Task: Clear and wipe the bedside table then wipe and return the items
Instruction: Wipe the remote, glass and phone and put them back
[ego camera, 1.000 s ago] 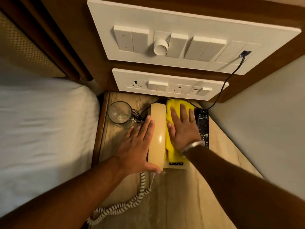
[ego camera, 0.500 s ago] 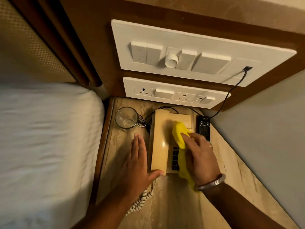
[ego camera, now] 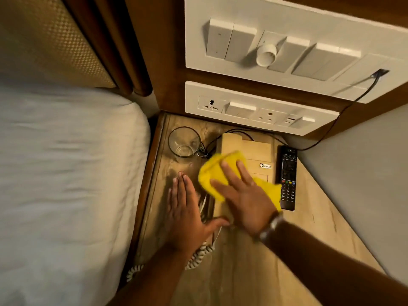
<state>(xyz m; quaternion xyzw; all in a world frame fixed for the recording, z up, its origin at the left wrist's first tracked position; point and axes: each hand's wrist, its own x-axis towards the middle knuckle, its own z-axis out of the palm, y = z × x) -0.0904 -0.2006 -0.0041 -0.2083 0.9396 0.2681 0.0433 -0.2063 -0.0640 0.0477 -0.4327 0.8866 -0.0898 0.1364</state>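
We pressed the cloth point(ego camera: 212, 173) flat on the phone point(ego camera: 254, 151).

Our right hand point(ego camera: 245, 199) lay spread on it, fingers straight, clasping nothing; our left hand point(ego camera: 187, 215) rested flat on the table point(ego camera: 242, 272) beside the phone, thumb at its near edge. A glass point(ego camera: 184, 141) stood behind, a remote point(ego camera: 288, 177) just right of the phone.

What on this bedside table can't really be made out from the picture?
Head view only:
- Telephone: its keypad and handset are covered by the yellow cloth and the right hand.
- Coiled cord: partly hidden under the left hand and its arm.
- Remote: button labels too small.
- Glass: too dim to tell whether it holds water.
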